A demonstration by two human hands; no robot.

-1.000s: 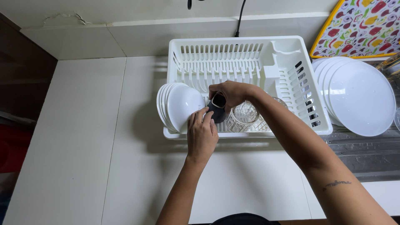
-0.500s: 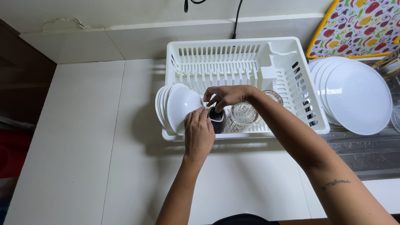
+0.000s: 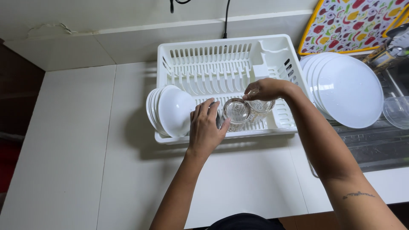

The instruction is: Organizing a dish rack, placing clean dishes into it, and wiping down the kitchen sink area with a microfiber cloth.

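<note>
Both hands are over the front row of the white dish rack (image 3: 272,47), which sits on the white table (image 3: 76,140).

Left hand (image 3: 204,127): fingers curled around the near side of a clear glass (image 3: 237,111), thumb at its rim. The glass lies tipped, mouth toward the camera, low in the rack's front section. The grip looks like it steadies the glass against rolling in the slots. Something dark shows just behind the fingers; can't tell what it is.

Right hand (image 3: 266,89): fingertips pinched on the rim of a second clear glass (image 3: 260,106), reaching from above. That one sits just beside the first, touching or nearly so, and also tilted. A top pinch makes sense there, since there's no side room between the rack wall and the neighbouring glass.

Rack contents:
- white bowls (image 3: 170,111) stacked on edge at the front left corner, leaning out over the rim; on edge probably so they drain
- the two glasses, front middle
- back row of plate tines bare, cutlery pocket at the back right shows nothing in it

Right of the rack: white plates (image 3: 347,91) fanned in an overlapping stack, resting against the rack's right wall. A clear container (image 3: 397,111) lies beyond them, and a fruit-patterned board (image 3: 353,21) leans on the wall behind.
</note>
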